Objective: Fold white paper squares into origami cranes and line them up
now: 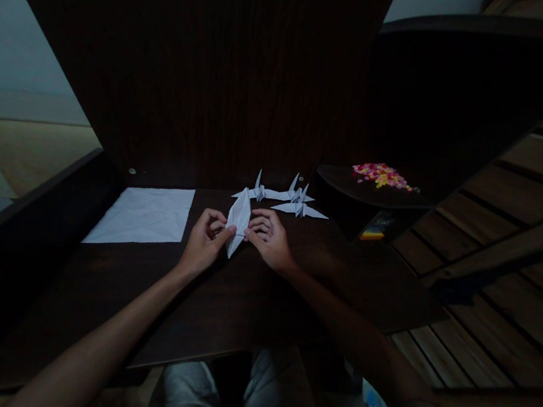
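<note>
Between my two hands is a white sheet folded into a long, pointed diamond, an origami piece held upright just above the dark desk. My left hand pinches its left edge, thumb on the front. On the opposite edge, my right hand pinches it with thumb and curled fingers. Right behind the piece stand several finished white paper cranes, wings spread, close together at the desk's back. The folded piece partly covers the leftmost crane.
A white paper sheet lies flat on the desk at left. To the right, a rounded shelf bears a heap of small pink, red and yellow pieces. A dark panel rises behind; wooden slats lie at far right.
</note>
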Tool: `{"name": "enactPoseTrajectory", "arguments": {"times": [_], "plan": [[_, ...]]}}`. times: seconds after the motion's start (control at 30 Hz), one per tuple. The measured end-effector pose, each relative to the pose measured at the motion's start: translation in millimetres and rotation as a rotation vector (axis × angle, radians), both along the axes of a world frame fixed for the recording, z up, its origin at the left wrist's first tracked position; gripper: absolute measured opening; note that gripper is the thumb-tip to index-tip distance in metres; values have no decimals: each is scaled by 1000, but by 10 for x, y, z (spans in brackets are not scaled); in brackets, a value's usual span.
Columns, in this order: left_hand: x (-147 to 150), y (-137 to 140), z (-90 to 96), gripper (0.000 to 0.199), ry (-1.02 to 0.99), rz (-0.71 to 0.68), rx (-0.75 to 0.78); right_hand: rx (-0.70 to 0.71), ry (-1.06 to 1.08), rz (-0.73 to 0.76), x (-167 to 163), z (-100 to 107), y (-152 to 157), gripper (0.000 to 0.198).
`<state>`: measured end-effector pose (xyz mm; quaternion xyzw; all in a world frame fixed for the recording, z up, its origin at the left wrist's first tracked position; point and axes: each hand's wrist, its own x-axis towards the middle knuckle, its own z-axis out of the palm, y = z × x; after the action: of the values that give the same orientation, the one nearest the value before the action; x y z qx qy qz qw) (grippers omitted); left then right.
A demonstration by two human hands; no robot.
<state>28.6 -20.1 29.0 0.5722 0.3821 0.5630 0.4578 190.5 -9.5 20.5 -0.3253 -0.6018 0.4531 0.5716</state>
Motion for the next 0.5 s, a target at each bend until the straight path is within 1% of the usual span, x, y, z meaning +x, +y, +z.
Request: {"name": "enactPoseTrajectory", "arguments": {"times": [0.23,0.33,0.5], "plan": [[13,-53,35,29,86,12,48,-54,35,22,-5,17,20,48],[34,-56,50,31,77,8,42,-43,32,7,8,31,15,46],[22,-41,74,28,42,11,28,-19,12,-6,31,38,9,44]]}}
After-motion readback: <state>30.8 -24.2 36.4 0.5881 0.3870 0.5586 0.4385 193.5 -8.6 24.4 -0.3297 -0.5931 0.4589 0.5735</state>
